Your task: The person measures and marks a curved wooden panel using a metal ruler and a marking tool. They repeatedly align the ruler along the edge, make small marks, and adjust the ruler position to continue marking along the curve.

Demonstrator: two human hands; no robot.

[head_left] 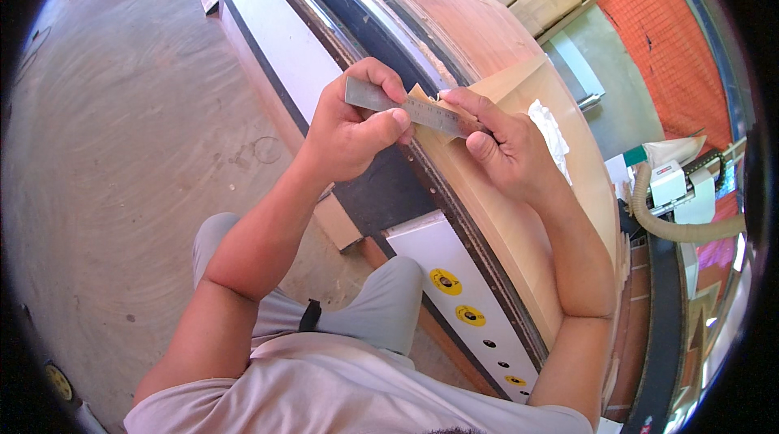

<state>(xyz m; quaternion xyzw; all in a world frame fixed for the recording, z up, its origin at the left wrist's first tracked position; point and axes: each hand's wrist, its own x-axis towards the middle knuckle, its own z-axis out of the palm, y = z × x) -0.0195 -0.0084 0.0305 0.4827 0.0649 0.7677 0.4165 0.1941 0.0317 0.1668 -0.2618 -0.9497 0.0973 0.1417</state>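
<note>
**A:** What have the hands got, from where you sit?

**B:** I see the left hand [345, 129] closed on a flat grey steel ruler with fine graduations along its edge [406, 105]. Its grip is narrow: the thumb lies pressed across the ruler's near face and the fingers curl over the top of its left end. The right hand [503, 146] pinches the ruler's other end between thumb and fingertips, equally tight.

**A:** Anything else in that right grip?

**B:** A small, thin piece of pale wood [423, 95] shows just behind the ruler, touching it. I think the right fingertips hold it against the ruler, but the fingers cover the contact, so I can't be sure which hand carries it.

**A:** How does the ruler lie?

**B:** Its long axis runs from upper left down to lower right, left end slightly higher, the broad face turned towards me. It is held in the air, above the near edge of the long light-brown wooden tabletop [519, 239].

**A:** And around it?

**B:** A crumpled white cloth [550, 127] lies on the tabletop just beyond the right hand. Below the edge runs a white machine panel with round yellow labels [454, 288], and to the left the grey concrete floor [138, 150].
</note>
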